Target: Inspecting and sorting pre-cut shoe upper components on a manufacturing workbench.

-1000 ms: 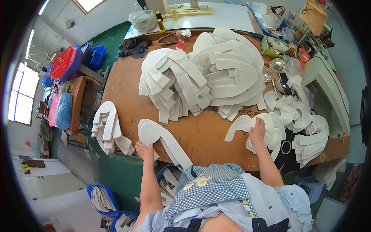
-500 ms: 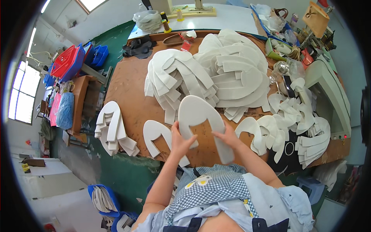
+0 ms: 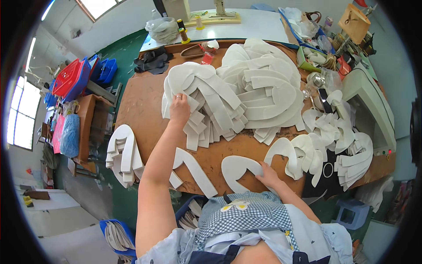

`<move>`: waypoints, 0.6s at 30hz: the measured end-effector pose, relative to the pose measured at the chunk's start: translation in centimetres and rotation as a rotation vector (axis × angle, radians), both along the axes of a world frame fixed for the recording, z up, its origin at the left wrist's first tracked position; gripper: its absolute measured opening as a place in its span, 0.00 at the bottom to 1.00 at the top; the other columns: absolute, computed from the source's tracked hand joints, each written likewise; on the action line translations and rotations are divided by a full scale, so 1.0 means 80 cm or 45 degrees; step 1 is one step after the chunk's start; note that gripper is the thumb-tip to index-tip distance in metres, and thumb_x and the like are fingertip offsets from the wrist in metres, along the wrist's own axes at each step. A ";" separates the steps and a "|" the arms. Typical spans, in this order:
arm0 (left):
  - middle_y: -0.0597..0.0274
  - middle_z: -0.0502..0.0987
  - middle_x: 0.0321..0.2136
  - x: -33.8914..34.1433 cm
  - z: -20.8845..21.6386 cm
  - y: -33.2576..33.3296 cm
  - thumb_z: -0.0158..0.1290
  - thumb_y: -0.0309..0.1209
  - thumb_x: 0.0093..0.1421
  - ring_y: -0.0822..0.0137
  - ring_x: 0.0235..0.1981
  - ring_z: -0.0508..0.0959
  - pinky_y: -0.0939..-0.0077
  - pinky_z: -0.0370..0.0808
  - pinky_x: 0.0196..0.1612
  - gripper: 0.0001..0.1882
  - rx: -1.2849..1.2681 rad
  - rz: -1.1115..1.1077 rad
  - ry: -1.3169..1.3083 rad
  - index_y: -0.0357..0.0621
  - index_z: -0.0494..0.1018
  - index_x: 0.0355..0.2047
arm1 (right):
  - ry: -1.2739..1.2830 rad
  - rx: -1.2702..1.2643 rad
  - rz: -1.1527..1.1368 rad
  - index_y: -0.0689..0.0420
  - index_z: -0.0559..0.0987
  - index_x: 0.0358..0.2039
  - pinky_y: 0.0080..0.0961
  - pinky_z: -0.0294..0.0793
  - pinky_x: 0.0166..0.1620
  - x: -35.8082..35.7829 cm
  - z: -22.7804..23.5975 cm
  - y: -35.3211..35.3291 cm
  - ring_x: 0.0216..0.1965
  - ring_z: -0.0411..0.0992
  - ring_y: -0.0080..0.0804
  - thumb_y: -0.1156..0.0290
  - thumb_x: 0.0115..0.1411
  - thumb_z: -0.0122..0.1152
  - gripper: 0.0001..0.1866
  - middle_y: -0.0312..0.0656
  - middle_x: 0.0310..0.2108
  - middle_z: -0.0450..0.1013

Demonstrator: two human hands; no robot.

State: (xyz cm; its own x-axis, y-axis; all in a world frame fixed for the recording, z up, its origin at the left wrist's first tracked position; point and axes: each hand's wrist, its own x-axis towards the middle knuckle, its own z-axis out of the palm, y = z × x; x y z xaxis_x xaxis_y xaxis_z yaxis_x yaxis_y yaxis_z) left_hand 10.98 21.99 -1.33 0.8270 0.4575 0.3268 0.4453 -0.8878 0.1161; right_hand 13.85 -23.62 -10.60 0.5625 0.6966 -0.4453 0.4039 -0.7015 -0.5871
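Note:
My left hand (image 3: 179, 109) reaches forward to the near left pile of white U-shaped pieces (image 3: 215, 88). Its fingers are bent over the pile's left edge and closed on a piece there. At the front edge of the brown table, one white U-shaped piece (image 3: 234, 166) lies nearly flat. My right hand (image 3: 269, 177) grips the right side of that piece between thumb and fingers. Left of it, another U-shaped piece (image 3: 196, 172) lies on the table, partly hidden by my left forearm.
A larger pile (image 3: 274, 92) of white pieces adjoins on the right. Smaller stacks sit at the left (image 3: 125, 145) and right (image 3: 358, 156) edges. A grey machine (image 3: 371, 105) stands at the right, and a brown shoe (image 3: 192, 52) lies at the back of the brown table (image 3: 132, 103).
Both hands were holding one U-shaped piece raised. My left hand has let go and moved forward to the pile; the right has lowered the piece to the table's front edge.

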 end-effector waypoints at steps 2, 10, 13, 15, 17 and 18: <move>0.52 0.72 0.43 -0.004 -0.003 0.001 0.49 0.19 0.47 0.52 0.46 0.71 0.64 0.74 0.45 0.13 -0.001 -0.033 -0.040 0.35 0.72 0.36 | 0.035 -0.045 -0.002 0.56 0.59 0.57 0.41 0.68 0.53 0.006 0.005 0.003 0.51 0.67 0.52 0.61 0.49 0.64 0.37 0.55 0.51 0.66; 0.54 0.73 0.39 -0.030 -0.033 -0.028 0.49 0.17 0.44 0.53 0.42 0.72 0.62 0.71 0.45 0.13 0.154 -0.193 -0.203 0.39 0.72 0.32 | 0.027 -0.016 -0.133 0.58 0.66 0.52 0.40 0.70 0.50 0.014 0.005 0.015 0.47 0.71 0.52 0.64 0.46 0.66 0.32 0.54 0.45 0.72; 0.53 0.73 0.38 -0.050 -0.040 -0.070 0.49 0.18 0.45 0.53 0.42 0.72 0.60 0.70 0.45 0.14 0.111 -0.154 -0.234 0.38 0.72 0.35 | 0.082 -0.024 -0.132 0.59 0.67 0.51 0.41 0.70 0.50 0.010 0.003 0.014 0.49 0.69 0.52 0.64 0.47 0.65 0.31 0.54 0.47 0.70; 0.51 0.73 0.39 -0.061 -0.043 -0.108 0.48 0.18 0.46 0.52 0.41 0.72 0.59 0.70 0.44 0.16 0.119 -0.099 -0.190 0.38 0.71 0.38 | 0.000 0.168 -0.085 0.60 0.69 0.48 0.41 0.70 0.48 0.010 -0.002 0.009 0.48 0.69 0.51 0.64 0.50 0.64 0.26 0.52 0.46 0.70; 0.51 0.72 0.40 -0.070 -0.052 -0.171 0.52 0.20 0.45 0.49 0.43 0.71 0.58 0.70 0.44 0.19 -0.077 -0.106 -0.084 0.37 0.70 0.41 | -0.145 0.110 -0.088 0.60 0.69 0.46 0.41 0.70 0.48 0.013 0.010 0.005 0.46 0.69 0.50 0.64 0.51 0.63 0.24 0.51 0.44 0.69; 0.51 0.72 0.41 -0.079 -0.055 -0.203 0.54 0.22 0.44 0.48 0.43 0.71 0.58 0.70 0.45 0.20 -0.238 -0.181 -0.071 0.36 0.70 0.42 | -0.286 0.074 -0.061 0.60 0.70 0.45 0.41 0.70 0.47 0.015 0.017 0.003 0.45 0.68 0.50 0.64 0.52 0.62 0.22 0.50 0.42 0.69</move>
